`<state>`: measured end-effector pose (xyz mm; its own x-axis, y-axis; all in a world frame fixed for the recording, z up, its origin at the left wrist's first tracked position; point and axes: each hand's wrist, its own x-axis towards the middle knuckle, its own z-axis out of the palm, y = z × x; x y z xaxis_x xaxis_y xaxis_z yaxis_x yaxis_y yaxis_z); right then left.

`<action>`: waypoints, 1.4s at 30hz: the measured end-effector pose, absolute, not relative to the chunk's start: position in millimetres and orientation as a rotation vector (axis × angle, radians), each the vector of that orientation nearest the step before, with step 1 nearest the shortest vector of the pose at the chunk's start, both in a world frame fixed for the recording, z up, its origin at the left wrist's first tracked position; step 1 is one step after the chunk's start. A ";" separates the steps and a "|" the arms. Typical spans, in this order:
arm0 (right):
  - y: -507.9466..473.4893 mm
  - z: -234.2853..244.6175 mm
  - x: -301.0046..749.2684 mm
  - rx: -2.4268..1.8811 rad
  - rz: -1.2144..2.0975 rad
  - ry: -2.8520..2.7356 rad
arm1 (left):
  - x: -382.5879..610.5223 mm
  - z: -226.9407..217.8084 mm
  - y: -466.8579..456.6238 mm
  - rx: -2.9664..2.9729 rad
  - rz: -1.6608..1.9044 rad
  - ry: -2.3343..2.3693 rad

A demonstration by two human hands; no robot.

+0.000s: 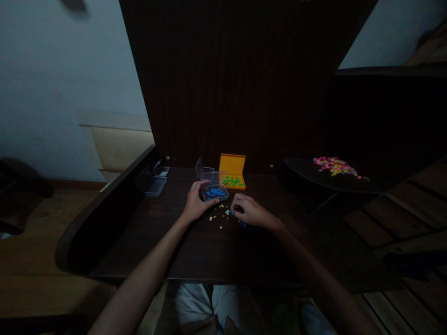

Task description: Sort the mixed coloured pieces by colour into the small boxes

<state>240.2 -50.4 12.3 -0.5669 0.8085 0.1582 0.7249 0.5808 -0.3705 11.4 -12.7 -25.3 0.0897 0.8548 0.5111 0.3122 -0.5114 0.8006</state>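
The left hand (pixel 196 203) is clamped around a clear plastic box (pixel 224 198) of blue pieces (pixel 215 191), thumb along the near edge and fingers at the far left side. The box lies at two o'clock from that palm and at ten o'clock from the right hand (pixel 250 211), well clear of the latter. The two hands are apart, with loose white and yellow pieces (pixel 210 218) scattered over the dark wooden tabletop (pixel 195 256) between them: four o'clock from the left hand, nine o'clock from the right. The right hand's fingers are bent together low over the wood, a small blue piece (pixel 231 212) at their tips; whether they grip it I cannot tell. More dark blue pieces (pixel 242 224) lie just beside this hand, at seven o'clock.

Near the held box, toward one o'clock, an orange plastic case (pixel 232 163) stands open with green pieces (pixel 232 181) in its base. A smaller clear box (pixel 208 173), lid up, sits at eleven o'clock. Further off, a pink and yellow heap of pieces (pixel 335 166) rests at two o'clock from the right hand.
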 end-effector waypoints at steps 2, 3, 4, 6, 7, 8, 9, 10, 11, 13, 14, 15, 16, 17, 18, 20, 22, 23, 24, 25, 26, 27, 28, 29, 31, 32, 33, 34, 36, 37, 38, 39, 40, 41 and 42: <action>-55.1 11.2 243.3 -1.278 0.380 -2.523 | 11.6 -24.2 -13.4 1.875 1.417 1.155; -57.8 10.3 244.0 -1.289 0.374 -2.541 | 11.6 -24.0 -13.5 1.875 1.413 1.157; -60.4 9.4 244.1 -1.299 0.363 -2.559 | 11.6 -24.1 -13.4 1.876 1.412 1.156; -64.5 7.8 243.4 -1.321 0.333 -2.579 | 11.6 -24.8 -12.8 1.874 1.413 1.152; -65.7 7.2 242.6 -1.333 0.318 -2.577 | 11.6 -25.2 -12.5 1.872 1.413 1.150; -66.4 6.7 241.8 -1.349 0.305 -2.570 | 11.6 -25.5 -12.2 1.868 1.414 1.148; -66.7 6.2 241.0 -1.367 0.290 -2.563 | 11.7 -25.9 -11.9 1.865 1.416 1.148; -66.7 5.6 240.2 -1.384 0.273 -2.560 | 11.8 -26.2 -11.7 1.863 1.416 1.150; -66.6 4.9 239.5 -1.399 0.253 -2.559 | 11.9 -26.4 -11.5 1.862 1.417 1.154; -66.9 3.2 238.4 -1.413 0.226 -2.565 | 12.1 -26.8 -11.3 1.862 1.418 1.163; -67.3 2.5 238.2 -1.412 0.225 -2.568 | 12.2 -26.9 -11.3 1.862 1.416 1.164; -67.9 1.9 238.5 -1.403 0.235 -2.574 | 12.2 -26.9 -11.3 1.861 1.411 1.162; -68.6 1.7 239.3 -1.387 0.253 -2.581 | 12.2 -26.8 -11.4 1.858 1.406 1.158; -69.3 1.8 240.6 -1.367 0.275 -2.587 | 12.2 -26.5 -11.5 1.853 1.404 1.154; -70.0 2.3 242.5 -1.346 0.296 -2.588 | 12.1 -26.1 -11.7 1.848 1.403 1.153; -70.9 4.1 247.6 -1.323 0.318 -2.566 | 11.9 -25.0 -12.3 1.845 1.404 1.157; -71.4 6.2 252.7 -1.348 0.313 -2.529 | 11.8 -24.1 -12.7 1.852 1.406 1.159; -71.7 7.2 254.6 -1.377 0.306 -2.518 | 11.8 -23.8 -12.9 1.857 1.406 1.158; -72.0 8.0 255.7 -1.410 0.298 -2.516 | 11.8 -23.7 -12.9 1.862 1.408 1.158; -72.5 8.5 256.0 -1.441 0.292 -2.520 | 11.9 -23.8 -12.9 1.867 1.408 1.159; -73.3 8.9 255.4 -1.469 0.290 -2.530 | 11.9 -24.1 -12.7 1.871 1.409 1.162; -74.2 9.0 254.1 -1.493 0.289 -2.541 | 11.9 -24.4 -12.6 1.874 1.410 1.166; -75.3 9.0 252.3 -1.511 0.290 -2.550 | 11.9 -24.8 -12.4 1.875 1.408 1.168; -76.5 8.9 250.5 -1.519 0.293 -2.559 | 11.8 -25.2 -12.3 1.874 1.407 1.171; -78.7 8.8 248.0 -1.501 0.309 -2.573 | 11.6 -25.7 -12.2 1.876 1.405 1.179; -79.6 9.0 248.0 -1.479 0.323 -2.575 | 11.4 -25.7 -12.3 1.878 1.401 1.184; -80.2 9.6 249.1 -1.457 0.339 -2.570 | 11.1 -25.7 -12.5 1.879 1.399 1.185; -80.6 10.3 251.4 -1.438 0.356 -2.562 | 10.9 -25.5 -12.7 1.879 1.398 1.184; -80.9 12.5 259.0 -1.422 0.386 -2.543 | 10.6 -25.0 -12.9 1.875 1.397 1.177; -81.0 13.7 263.7 -1.422 0.398 -2.539 | 10.5 -24.9 -12.9 1.873 1.399 1.175; -81.1 14.8 268.6 -1.426 0.409 -2.542 | 10.6 -24.9 -12.7 1.874 1.401 1.174; -81.3 15.5 273.1 -1.434 0.418 -2.548 | 10.6 -25.1 -12.5 1.877 1.401 1.175; -81.7 15.7 276.9 -1.446 0.426 -2.555 | 10.7 -25.4 -12.2 1.880 1.402 1.174; -82.3 15.4 279.8 -1.461 0.432 -2.559 | 10.8 -25.8 -12.0 1.882 1.403 1.171; -83.0 14.4 281.6 -1.479 0.440 -2.560 | 10.9 -26.1 -11.8 1.884 1.405 1.168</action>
